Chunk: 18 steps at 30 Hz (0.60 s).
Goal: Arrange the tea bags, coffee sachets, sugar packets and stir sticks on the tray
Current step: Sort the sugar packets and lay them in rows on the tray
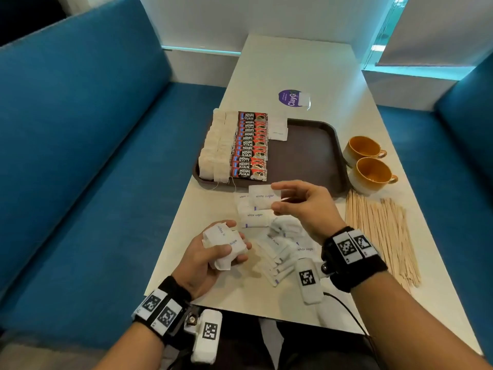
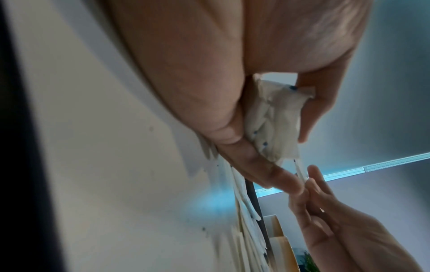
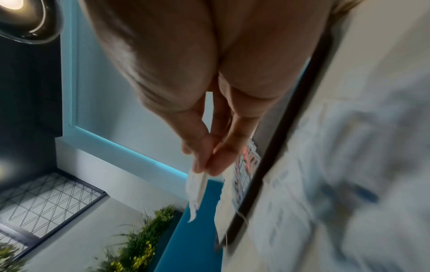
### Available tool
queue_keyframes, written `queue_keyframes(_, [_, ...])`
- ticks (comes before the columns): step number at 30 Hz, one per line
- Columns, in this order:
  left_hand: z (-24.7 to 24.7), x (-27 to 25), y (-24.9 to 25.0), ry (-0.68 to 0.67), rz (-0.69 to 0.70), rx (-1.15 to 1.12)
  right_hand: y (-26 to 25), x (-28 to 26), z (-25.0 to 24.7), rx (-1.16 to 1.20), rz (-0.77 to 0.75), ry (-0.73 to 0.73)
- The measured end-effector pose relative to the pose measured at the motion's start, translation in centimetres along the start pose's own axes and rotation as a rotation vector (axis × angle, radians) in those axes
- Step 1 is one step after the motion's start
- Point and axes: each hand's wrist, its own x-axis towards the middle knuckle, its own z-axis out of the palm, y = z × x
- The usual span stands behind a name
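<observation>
Gathering sugar packets is the step in hand, judged from how things lie. Nearest, the left hand point(image 1: 213, 252) has its fingers point(image 1: 241, 246) curled round a small bundle of sugar packets point(image 1: 224, 243), thumb on top, held just above the surface point(image 1: 298, 68). Slightly farther and to the right, the right hand point(image 1: 306, 206) pinches a single white sugar packet point(image 1: 264, 200) by its right end between thumb and forefinger, the rest of the packet sticking out leftward, flat and level. Loose sugar packets point(image 1: 277, 249) lie scattered beneath and between both hands; stir sticks point(image 1: 381, 233) lie in a fan at the right.

To do this well, it seems best to stack packets squarely, print facing one way, and grip lightly (paper creases easily).

Farther off sits the brown tray point(image 1: 309, 150): tea bags point(image 1: 217, 148) line its left side, coffee sachets point(image 1: 252, 145) run beside them, and one or two sugar packets point(image 1: 278, 129) sit at its far edge. Its right half is bare. Two orange cups point(image 1: 365, 158) stand right of it.
</observation>
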Motion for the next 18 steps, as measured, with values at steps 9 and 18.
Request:
queue_keyframes(9, [0.3, -0.1, 0.5, 0.066, -0.067, 0.058, -3.0, 14.0, -5.3, -0.035, 0.065, 0.207])
queue_keyframes(18, [0.6, 0.0, 1.6, 0.107, -0.179, 0.040, 0.2, 23.0, -4.4, -0.151, 0.224, 0.175])
